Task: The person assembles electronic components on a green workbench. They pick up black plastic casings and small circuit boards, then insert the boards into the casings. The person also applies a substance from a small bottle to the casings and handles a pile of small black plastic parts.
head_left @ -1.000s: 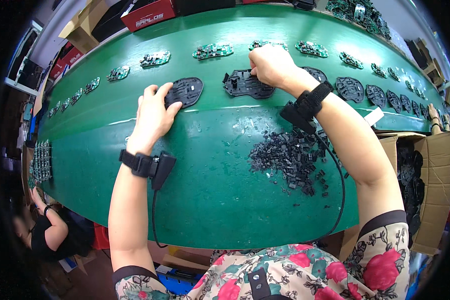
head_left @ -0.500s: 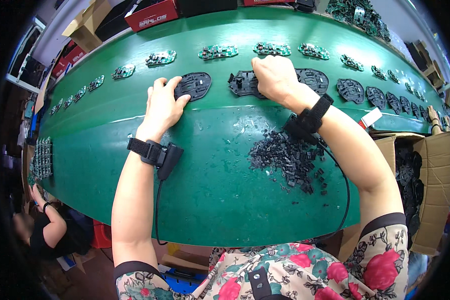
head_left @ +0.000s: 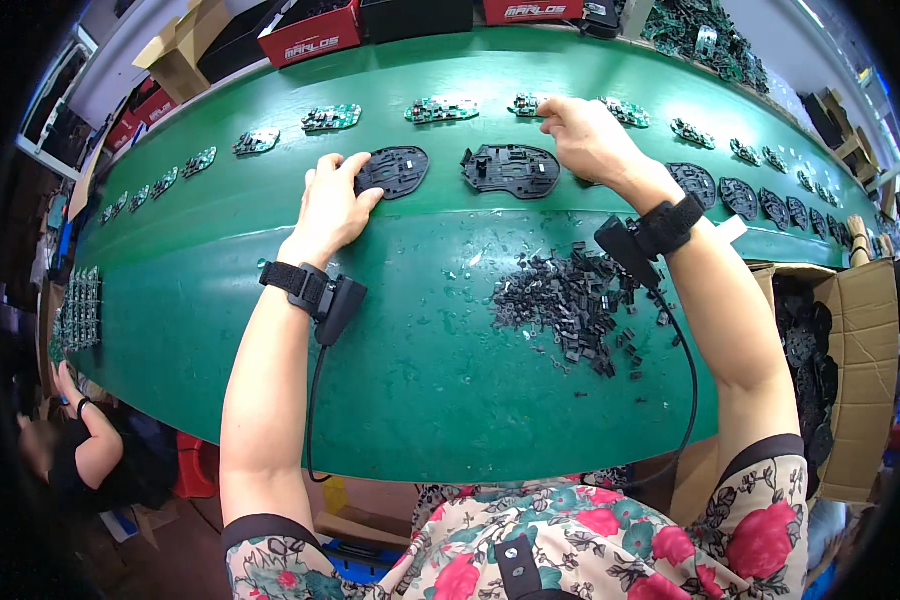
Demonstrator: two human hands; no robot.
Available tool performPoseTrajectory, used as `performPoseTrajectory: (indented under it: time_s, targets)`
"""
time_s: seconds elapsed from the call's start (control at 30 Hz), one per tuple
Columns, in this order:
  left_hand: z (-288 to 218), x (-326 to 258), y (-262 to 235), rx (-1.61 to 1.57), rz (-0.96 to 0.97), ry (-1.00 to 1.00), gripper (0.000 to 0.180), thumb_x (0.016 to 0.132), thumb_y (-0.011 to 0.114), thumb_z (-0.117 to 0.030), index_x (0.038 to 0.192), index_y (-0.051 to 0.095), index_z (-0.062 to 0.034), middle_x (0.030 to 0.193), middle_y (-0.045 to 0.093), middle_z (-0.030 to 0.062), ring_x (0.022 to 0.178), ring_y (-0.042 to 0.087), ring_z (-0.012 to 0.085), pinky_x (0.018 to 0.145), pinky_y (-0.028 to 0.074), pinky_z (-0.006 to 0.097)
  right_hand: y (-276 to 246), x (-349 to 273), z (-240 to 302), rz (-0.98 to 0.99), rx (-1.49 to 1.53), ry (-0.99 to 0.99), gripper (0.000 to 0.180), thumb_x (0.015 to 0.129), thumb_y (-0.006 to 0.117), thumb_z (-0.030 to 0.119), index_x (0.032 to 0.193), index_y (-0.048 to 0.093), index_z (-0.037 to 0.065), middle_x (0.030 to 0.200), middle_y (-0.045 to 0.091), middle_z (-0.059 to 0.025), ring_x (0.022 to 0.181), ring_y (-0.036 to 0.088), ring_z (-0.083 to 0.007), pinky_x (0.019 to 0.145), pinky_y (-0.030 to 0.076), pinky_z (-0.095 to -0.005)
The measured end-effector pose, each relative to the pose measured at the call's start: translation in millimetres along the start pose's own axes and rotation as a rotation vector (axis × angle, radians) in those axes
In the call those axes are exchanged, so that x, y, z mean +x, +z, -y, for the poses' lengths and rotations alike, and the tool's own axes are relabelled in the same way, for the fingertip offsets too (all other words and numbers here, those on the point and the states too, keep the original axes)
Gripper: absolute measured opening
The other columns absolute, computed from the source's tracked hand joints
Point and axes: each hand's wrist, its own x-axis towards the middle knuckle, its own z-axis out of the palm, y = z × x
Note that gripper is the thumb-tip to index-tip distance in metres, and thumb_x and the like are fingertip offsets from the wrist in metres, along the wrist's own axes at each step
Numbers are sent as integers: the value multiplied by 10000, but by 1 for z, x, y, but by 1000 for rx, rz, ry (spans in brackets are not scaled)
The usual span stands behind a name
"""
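My left hand (head_left: 332, 203) grips the left edge of a black plastic mouse base (head_left: 402, 172), thumb and fingers around it, on the green bench. Just right of it lies another black mouse base (head_left: 511, 171), its inner side up, with no hand on it. My right hand (head_left: 598, 142) is beyond that one, its fingers closed at the right end of a green circuit board (head_left: 526, 104). That hand hides the end of the board and most of a further base behind it. Both wrists wear a black strap with a small cabled device.
Circuit boards (head_left: 442, 109) run along the bench in a row, with more mouse bases (head_left: 738, 198) at right. Small black parts (head_left: 570, 305) lie heaped in front. A cardboard box (head_left: 863, 370) of black parts stands at right. Other people's arms (head_left: 98, 440) show at both sides.
My right hand has moved up and right, off the black mouse base to the circuit board behind it. My left hand stays at its mouse base.
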Motion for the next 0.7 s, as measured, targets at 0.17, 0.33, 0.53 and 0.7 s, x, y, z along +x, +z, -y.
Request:
performPoseTrajectory:
  time_s: [0.17,0.33,0.53,0.7]
  targets:
    - [-4,3,-1,0,-10,26,527,802,693,-253,1288,533,-123,1303,459,217,1171,455,385,1010,398,436,4,-18,-11,-14,14,-9,270,879,475,50,1109,591,-31,991,672,-193,962,638,-338,866,491,-389]
    - [9,8,0,26,-22,77,496,793,703,-231,1246,565,-82,1218,529,221,1104,526,368,971,433,413,-13,-47,2,-140,54,-4,259,853,536,73,1089,597,-14,951,665,-196,932,630,-346,835,490,-397]
    - [7,6,-12,-27,59,101,501,781,708,-225,1238,571,-73,1250,526,211,1155,507,358,998,406,413,-37,-107,12,-100,80,-22,177,794,600,84,926,674,-8,838,671,-198,803,654,-347,758,510,-398]
    - [4,2,-5,-20,-31,150,512,763,719,-195,1237,571,-71,1280,511,204,1192,483,358,1028,385,404,-15,-118,18,-20,147,-7,103,735,665,95,782,693,7,735,656,-187,737,651,-347,708,511,-403]
